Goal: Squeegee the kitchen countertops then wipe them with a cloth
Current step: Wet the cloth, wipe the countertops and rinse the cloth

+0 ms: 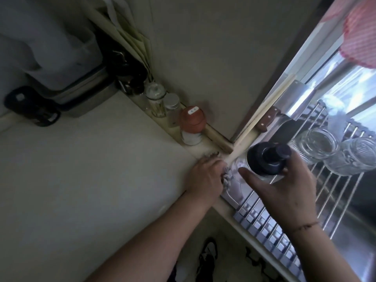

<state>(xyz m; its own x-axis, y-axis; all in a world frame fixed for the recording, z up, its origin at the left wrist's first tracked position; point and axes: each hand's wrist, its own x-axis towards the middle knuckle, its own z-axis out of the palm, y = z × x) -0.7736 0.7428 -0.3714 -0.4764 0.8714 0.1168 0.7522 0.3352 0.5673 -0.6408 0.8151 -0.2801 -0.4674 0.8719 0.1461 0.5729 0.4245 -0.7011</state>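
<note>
The pale countertop [91, 169] fills the left of the head view. At its far corner, by the sink edge, my left hand [205, 178] presses a grey cloth [288, 178] down; only a fringe of the cloth shows under the fingers. My right hand [284, 192] grips a bottle with a black pump top [268, 159], lifted just above the sink's corner. No squeegee is in view.
Along the back ledge stand a brown-capped jar [191, 127], a toothpick jar [156, 102] and a small metal-lidded jar [173, 104]. A steel box [85, 88] sits far left. Over the sink lies a wire rack [305, 210] with two glass jars [335, 151]; a cleaver [289, 110] leans behind.
</note>
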